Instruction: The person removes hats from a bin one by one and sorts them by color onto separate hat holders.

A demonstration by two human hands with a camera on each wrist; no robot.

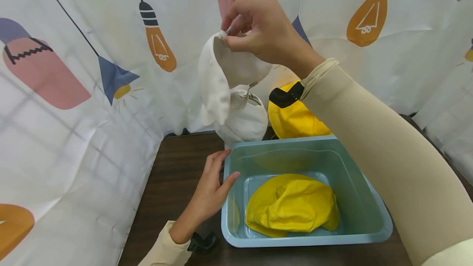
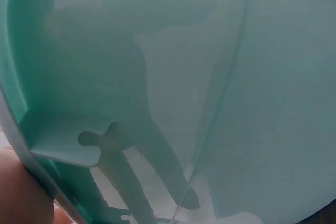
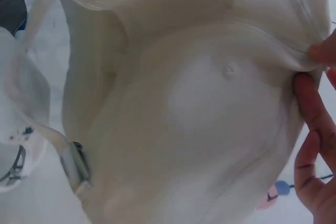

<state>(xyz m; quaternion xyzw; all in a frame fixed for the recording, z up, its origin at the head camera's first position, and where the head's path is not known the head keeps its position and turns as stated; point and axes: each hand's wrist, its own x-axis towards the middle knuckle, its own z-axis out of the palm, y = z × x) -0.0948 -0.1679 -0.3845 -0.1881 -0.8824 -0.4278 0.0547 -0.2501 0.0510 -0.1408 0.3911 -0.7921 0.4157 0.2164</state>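
Note:
A white baseball cap hangs in the air above the far end of the bin, its inside and metal strap buckle showing in the right wrist view. My right hand pinches it at the top between thumb and fingers. Fairly straight fingers of my left hand rest at the left rim of a light blue plastic bin. Inside that bin lies a crumpled yellow cap. In the left wrist view, the bin's outer wall fills most of the picture.
Behind the bin stands another white cap, partly covered by the raised one. A yellow cap sits to its right, partly hidden by my right arm. Everything stands on a dark wooden table. A white curtain printed with lamps hangs behind.

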